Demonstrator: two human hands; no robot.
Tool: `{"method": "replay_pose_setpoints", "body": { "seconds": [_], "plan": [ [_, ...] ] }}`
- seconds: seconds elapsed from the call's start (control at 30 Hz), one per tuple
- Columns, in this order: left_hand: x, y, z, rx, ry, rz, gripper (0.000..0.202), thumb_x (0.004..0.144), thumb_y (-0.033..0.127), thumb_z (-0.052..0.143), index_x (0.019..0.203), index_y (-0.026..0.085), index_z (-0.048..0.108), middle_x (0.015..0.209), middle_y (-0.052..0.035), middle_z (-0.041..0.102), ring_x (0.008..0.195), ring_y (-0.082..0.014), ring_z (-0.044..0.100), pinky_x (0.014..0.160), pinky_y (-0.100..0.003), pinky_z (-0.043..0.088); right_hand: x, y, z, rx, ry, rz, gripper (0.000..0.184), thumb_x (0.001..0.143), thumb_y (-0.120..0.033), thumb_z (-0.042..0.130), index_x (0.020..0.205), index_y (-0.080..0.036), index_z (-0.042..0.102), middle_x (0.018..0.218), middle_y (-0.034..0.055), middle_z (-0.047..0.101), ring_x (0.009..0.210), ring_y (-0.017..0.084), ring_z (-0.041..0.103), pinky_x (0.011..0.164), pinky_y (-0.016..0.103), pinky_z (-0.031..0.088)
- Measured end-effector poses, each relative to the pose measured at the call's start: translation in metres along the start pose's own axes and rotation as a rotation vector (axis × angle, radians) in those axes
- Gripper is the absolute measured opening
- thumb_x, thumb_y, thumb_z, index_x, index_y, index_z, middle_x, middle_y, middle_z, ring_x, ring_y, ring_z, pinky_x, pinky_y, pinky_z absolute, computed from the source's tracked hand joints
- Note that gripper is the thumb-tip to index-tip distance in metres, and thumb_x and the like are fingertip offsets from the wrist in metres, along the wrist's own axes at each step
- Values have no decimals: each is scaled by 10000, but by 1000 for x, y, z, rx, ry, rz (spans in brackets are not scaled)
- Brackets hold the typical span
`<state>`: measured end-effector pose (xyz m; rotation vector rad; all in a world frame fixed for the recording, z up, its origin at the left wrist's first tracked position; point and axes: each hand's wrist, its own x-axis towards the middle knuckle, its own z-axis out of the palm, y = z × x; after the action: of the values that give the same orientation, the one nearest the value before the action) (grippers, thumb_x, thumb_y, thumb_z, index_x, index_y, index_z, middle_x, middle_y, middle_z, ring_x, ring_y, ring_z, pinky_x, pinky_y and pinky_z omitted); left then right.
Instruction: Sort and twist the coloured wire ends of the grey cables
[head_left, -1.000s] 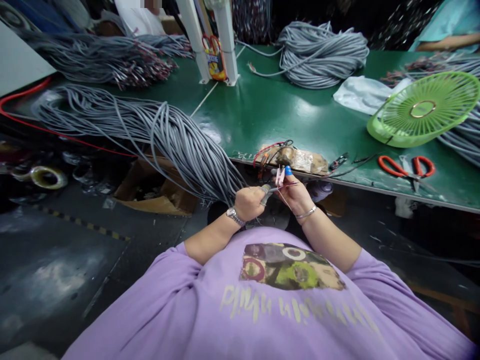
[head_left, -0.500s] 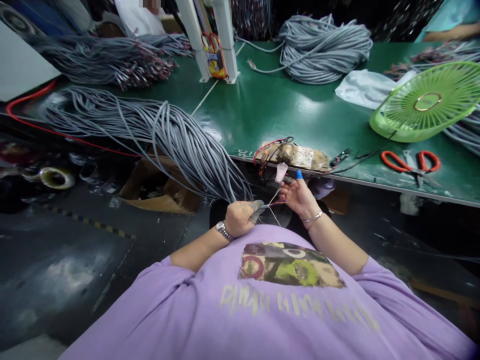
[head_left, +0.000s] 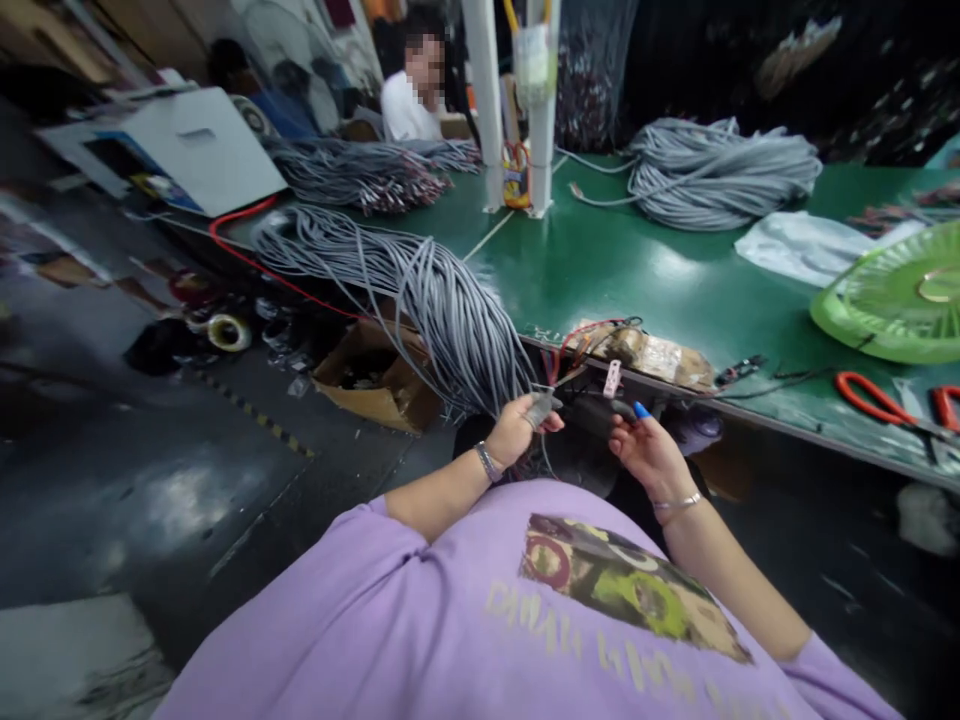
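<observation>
My left hand is closed around the end of a grey cable, with grey covering on its fingertips. Thin coloured wires show just above that cable end. To the right, my right hand has its fingers curled in, with a blue cover on one fingertip. A dark, blurred shape lies by these fingers; whether they grip it is unclear. A large bundle of grey cables hangs over the bench edge beside my left hand. A small pink clip-like piece is at the bench edge between the hands.
On the green bench lie a taped wooden block, red-handled cutters, a green fan and a coil of grey cable. A cardboard box stands below. A person is behind the bench.
The view has turned left and up, so the bench sits further right. My hands have moved apart; the right hand is off the wires at the cable end.
</observation>
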<state>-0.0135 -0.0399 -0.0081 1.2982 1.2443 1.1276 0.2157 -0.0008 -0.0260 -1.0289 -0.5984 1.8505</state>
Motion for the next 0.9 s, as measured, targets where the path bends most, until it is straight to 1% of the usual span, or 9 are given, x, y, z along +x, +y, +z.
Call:
{"method": "replay_pose_setpoints", "body": {
  "seconds": [0.03,0.1,0.2,0.33,0.43,0.53,0.7,0.77,0.9],
  "plan": [
    [0,-1,2,124,-26,59,325,898,409,558,1057,136,631,1038,-110,733,945,-183,703,834,-319,553,-2,1,-4,-41,23,-28,249,693,-428,757,747,-239,606,680,-6,624,493,98,521,456,250,473],
    [-2,-1,5,400,-129,183,500,805,301,678,1268,151,565,1304,-141,632,1215,-248,602,1065,-422,466,-5,3,-14,-136,77,-80,221,614,-337,792,738,-261,625,685,-1,630,499,116,547,465,287,500],
    [-10,3,3,613,-227,275,648,774,289,713,1365,126,505,1445,-171,510,1320,-283,517,1136,-418,407,-8,3,-28,-306,92,-178,164,592,-327,762,683,-314,626,661,12,610,447,139,534,458,370,512],
    [-25,6,-7,601,-228,228,339,905,367,581,1174,177,665,1271,-86,663,1148,-207,640,1018,-299,483,-19,2,-35,-446,248,-193,153,515,-398,737,645,-428,661,705,57,621,488,173,595,468,401,497],
    [-41,0,-18,627,-218,193,309,919,401,565,1067,179,719,1098,-69,736,1013,-190,688,886,-253,508,-31,1,-36,-512,295,-150,199,443,-410,746,620,-437,660,749,60,644,531,165,626,518,392,532],
    [-60,-10,-32,650,-184,177,310,896,394,595,1047,161,732,1046,-83,749,952,-195,702,823,-244,506,-40,4,-35,-544,315,-128,248,383,-393,731,619,-435,665,766,57,635,527,140,607,525,382,531],
    [-103,-21,-66,638,-88,102,315,905,403,549,1012,184,747,1014,-69,762,927,-187,706,836,-255,512,-56,2,-20,-566,228,-319,178,583,-570,689,616,-403,635,686,86,555,461,153,500,422,403,395],
    [-123,-21,-80,650,-20,75,303,901,386,526,997,201,747,1009,-53,766,914,-181,708,832,-265,519,-65,-7,-6,-605,156,-380,247,637,-576,701,603,-350,609,616,56,486,435,135,424,404,368,331],
    [-155,-30,-110,715,118,51,297,842,362,485,773,230,741,755,-28,754,704,-218,703,668,-328,546,-73,-40,29,-695,118,-585,353,761,-527,644,608,-232,523,538,-10,446,461,108,379,454,280,318]
  ]
}}
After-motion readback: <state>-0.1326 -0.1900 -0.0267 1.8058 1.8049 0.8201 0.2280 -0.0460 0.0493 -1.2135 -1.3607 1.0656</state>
